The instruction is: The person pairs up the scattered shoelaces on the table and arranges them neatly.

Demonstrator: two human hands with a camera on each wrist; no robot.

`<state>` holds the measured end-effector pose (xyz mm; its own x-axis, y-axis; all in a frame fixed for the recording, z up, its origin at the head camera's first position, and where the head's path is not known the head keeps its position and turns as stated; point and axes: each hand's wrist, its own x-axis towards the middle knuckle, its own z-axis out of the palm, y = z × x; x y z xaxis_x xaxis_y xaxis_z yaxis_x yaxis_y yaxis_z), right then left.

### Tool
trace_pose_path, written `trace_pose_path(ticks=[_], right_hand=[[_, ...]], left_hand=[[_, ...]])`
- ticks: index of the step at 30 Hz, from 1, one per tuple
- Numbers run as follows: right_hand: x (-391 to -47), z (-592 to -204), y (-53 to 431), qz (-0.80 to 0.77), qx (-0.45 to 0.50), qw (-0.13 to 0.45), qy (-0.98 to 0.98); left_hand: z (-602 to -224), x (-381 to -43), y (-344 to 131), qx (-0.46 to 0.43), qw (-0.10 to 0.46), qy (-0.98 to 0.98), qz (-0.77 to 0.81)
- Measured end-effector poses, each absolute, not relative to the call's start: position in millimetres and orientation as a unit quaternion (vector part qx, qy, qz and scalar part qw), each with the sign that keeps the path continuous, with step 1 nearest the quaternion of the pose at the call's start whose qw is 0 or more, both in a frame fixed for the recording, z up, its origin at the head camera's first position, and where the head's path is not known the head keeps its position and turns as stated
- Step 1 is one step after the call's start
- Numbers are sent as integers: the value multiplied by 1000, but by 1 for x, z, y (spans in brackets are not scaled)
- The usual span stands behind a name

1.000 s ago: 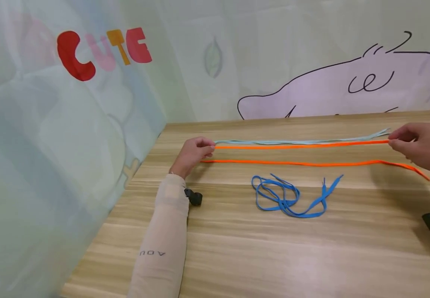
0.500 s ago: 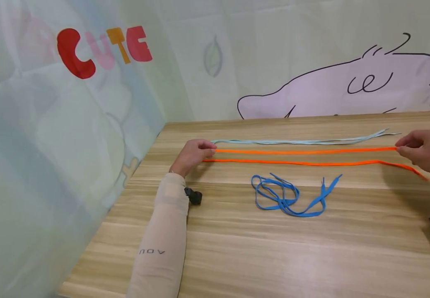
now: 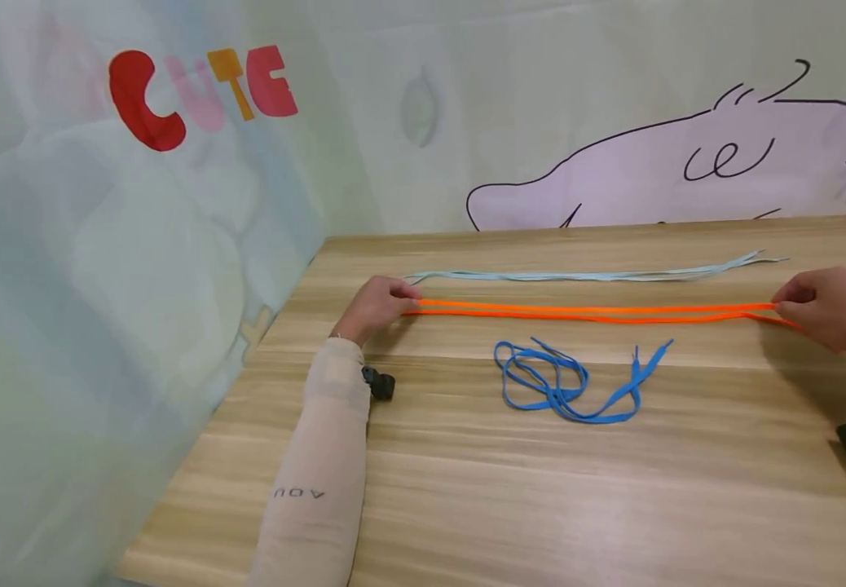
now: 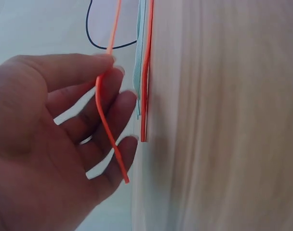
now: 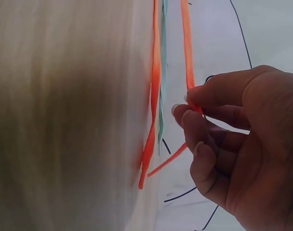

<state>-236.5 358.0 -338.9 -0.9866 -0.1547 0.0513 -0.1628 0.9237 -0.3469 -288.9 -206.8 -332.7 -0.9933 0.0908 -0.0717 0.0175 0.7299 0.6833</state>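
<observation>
An orange shoelace is stretched between both hands, held above the table in the wrist views. My left hand pinches it between thumb and index finger near one end, and its short tail hangs across the other fingers. With thumb and fingertips my right hand pinches the other end. A second orange shoelace lies on the table just in front of the taut one, its right end partly hidden by the right hand. Behind both lie pale mint shoelaces, side by side in a line.
A loosely looped blue shoelace lies nearer on the wooden table. Printed cloth hangs along the table's back and left sides. Black wrist cameras sit on both wrists.
Both hands have brought the taut orange shoelace nearer, away from the mint shoelaces and close to the other orange one. The blue shoelace has stayed in place.
</observation>
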Motion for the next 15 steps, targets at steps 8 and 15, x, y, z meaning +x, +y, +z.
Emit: trace_pose_path(ticks=[8, 15], right_hand=[[-241, -338, 358, 159, 104, -2, -982], [-237, -345, 356, 153, 101, -3, -983]], left_hand=[[-335, -290, -215, 10, 51, 935, 351], [-336, -290, -213, -23, 45, 937, 347]])
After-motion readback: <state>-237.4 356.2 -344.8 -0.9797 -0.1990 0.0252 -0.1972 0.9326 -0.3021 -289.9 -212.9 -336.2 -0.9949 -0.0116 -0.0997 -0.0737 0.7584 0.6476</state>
